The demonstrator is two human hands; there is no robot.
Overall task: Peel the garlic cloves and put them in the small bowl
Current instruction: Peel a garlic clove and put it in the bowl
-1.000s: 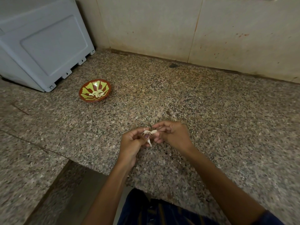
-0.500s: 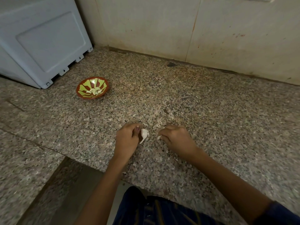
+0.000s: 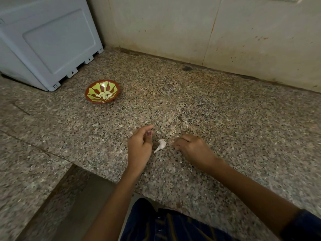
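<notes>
A white garlic piece with a thin stem (image 3: 160,145) lies on the granite counter between my hands, touching neither. My left hand (image 3: 140,146) hovers just left of it with loosely curled fingers, and I see nothing in it. My right hand (image 3: 191,148) is just right of the garlic, knuckles up and fingers curled down toward the counter. A small pale bit shows at its fingertips, but I cannot tell whether it is pinched. The small red and green bowl (image 3: 90,96) stands far left and holds several peeled cloves (image 3: 104,95).
A large grey plastic box (image 3: 43,42) leans at the back left, close behind the bowl. A tiled wall (image 3: 208,32) closes the back. The counter's front edge (image 3: 104,176) runs just under my forearms, with a lower step to the left.
Both hands had held the garlic together above the counter. They came down and apart; my left hand let the garlic piece go, and it now lies on the counter.
</notes>
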